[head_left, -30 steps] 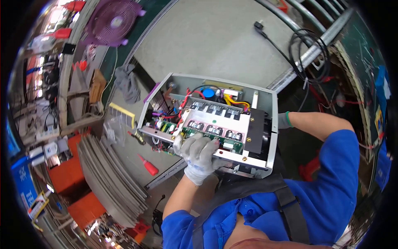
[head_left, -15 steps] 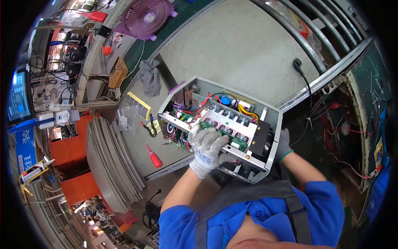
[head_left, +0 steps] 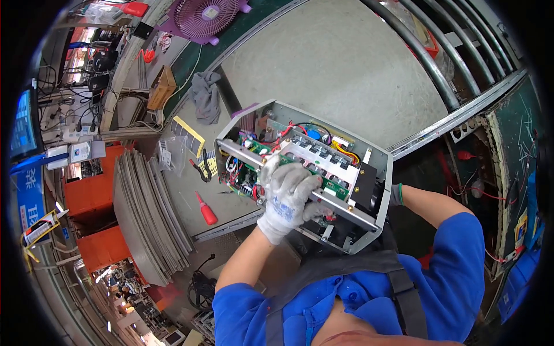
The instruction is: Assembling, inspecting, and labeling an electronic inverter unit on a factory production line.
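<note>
Tipped further than half a second ago, the open metal chassis [head_left: 323, 154] bares more of its near side! It's mid-frame, long axis slanting upper left to lower right, between the hands: left hand [head_left: 288, 193], nearer the middle, clasps the near rail [head_left: 352, 212], covering some circuitry; right hand [head_left: 396, 195] at the right end, grip hidden, can't tell. Red bottle [head_left: 206, 212] lies left, grey cloth [head_left: 205, 98] upper left.

The grey bench [head_left: 234, 211] carries a crumpled cloth [head_left: 205, 98], pliers [head_left: 204, 168] — and a red bottle [head_left: 207, 213].
</note>
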`<state>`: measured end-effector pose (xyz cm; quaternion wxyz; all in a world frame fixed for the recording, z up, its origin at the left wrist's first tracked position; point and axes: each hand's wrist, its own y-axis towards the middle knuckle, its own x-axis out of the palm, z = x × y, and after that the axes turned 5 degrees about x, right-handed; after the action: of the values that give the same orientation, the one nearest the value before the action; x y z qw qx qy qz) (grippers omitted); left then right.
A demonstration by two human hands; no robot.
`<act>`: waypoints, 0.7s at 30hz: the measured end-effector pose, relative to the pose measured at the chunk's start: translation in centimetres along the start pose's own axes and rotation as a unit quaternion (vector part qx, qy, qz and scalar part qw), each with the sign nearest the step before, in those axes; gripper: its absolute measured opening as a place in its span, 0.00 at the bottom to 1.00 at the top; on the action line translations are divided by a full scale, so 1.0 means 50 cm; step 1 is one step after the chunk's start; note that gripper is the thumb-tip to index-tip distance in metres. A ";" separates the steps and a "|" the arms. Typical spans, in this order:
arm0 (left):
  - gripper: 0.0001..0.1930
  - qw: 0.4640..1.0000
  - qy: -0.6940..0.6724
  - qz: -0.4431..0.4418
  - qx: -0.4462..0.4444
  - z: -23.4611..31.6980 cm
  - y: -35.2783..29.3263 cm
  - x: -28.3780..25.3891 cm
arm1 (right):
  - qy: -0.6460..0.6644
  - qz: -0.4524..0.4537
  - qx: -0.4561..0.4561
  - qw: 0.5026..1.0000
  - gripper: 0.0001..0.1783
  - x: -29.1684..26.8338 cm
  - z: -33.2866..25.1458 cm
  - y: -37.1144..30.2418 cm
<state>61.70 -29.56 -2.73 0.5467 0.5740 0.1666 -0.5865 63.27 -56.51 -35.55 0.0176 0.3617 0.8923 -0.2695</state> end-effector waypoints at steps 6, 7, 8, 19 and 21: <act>0.27 0.998 -0.002 -0.059 -0.017 -0.022 0.093 0.010 | 0.152 -0.136 -0.094 0.974 0.24 -0.046 -0.068 -0.130; 0.26 0.999 0.003 -0.044 -0.004 -0.018 0.132 0.025 | 0.152 -0.230 0.163 0.947 0.32 -0.060 0.026 -0.140; 0.25 0.998 -0.003 -0.054 -0.027 -0.034 0.140 0.023 | 0.238 -0.206 0.147 0.938 0.33 -0.146 -0.200 -0.184; 0.22 0.963 0.047 0.047 -0.262 -0.295 0.228 -0.087 | -0.088 -0.021 -0.025 0.996 0.34 -0.478 -0.728 -0.157; 0.24 0.946 0.082 0.074 -0.305 -0.321 0.221 -0.082 | -0.278 0.076 -0.034 0.957 0.30 -0.496 -0.799 -0.070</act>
<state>77.70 -18.33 0.98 0.7219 0.4364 0.3393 -0.4163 85.83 -54.65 5.83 0.2983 0.3385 0.8305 -0.3267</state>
